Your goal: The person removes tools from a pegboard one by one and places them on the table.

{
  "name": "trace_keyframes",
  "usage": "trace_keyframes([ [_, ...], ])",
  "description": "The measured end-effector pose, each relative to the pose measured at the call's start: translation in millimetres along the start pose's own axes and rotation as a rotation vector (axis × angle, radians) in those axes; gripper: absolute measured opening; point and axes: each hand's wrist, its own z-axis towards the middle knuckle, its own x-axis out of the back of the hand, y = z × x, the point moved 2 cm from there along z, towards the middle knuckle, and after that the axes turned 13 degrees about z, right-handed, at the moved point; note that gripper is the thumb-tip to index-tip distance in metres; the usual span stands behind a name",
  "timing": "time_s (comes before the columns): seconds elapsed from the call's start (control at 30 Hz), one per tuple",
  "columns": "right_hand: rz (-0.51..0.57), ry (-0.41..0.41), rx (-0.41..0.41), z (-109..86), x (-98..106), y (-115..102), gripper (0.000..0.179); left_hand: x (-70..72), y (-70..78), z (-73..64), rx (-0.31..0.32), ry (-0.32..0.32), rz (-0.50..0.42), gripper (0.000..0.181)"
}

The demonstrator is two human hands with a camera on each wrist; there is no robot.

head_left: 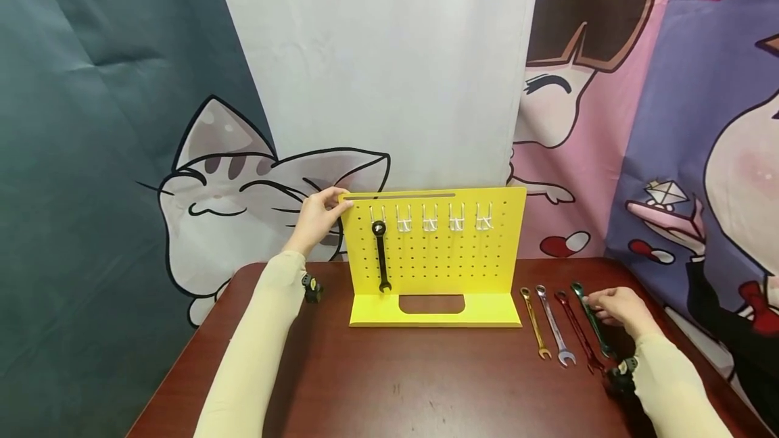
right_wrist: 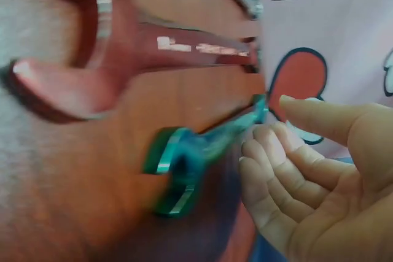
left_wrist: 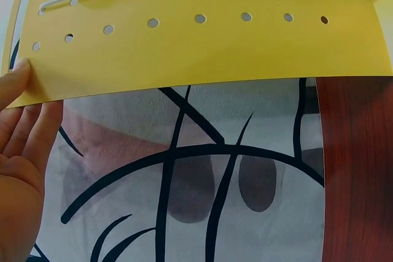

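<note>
A yellow pegboard point(head_left: 438, 249) stands on the table. My left hand point(head_left: 319, 218) grips its upper left corner; in the left wrist view, thumb and fingers point(left_wrist: 40, 130) lie on opposite faces of the panel. A black combination wrench point(head_left: 381, 255) hangs from the leftmost hook. At the right, my right hand point(head_left: 623, 309) hovers by the upper part of a green wrench point(head_left: 593, 323), thumb and bent fingers apart. In the blurred right wrist view the green wrench point(right_wrist: 184, 164) lies beyond the fingertips, and no clear hold shows. Beside it lies a red wrench point(head_left: 578, 330).
A silver wrench point(head_left: 554, 326) and a gold wrench point(head_left: 535, 323) lie left of the red one, near the pegboard's right end. Several white hooks point(head_left: 430, 220) line the board's upper part. The brown table point(head_left: 389, 384) meets a printed cartoon curtain point(head_left: 395, 73) behind.
</note>
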Motion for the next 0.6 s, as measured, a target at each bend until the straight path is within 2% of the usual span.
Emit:
trace_keyframes([
  [0.23,0.046,-0.031,0.097,3.4,0,-20,0.054,-0.7,-0.2,-0.8,-0.004,0.015,-0.007,0.03],
  [0.37,0.065,-0.041,0.165,2.4,-9,-38,0.056,-0.5,-1.7,0.0,-0.005,0.012,-0.01,0.032],
  [0.6,0.11,-0.07,0.197,1.0,-32,-71,0.059,-1.2,-1.6,0.6,0.002,0.007,-0.005,0.032],
])
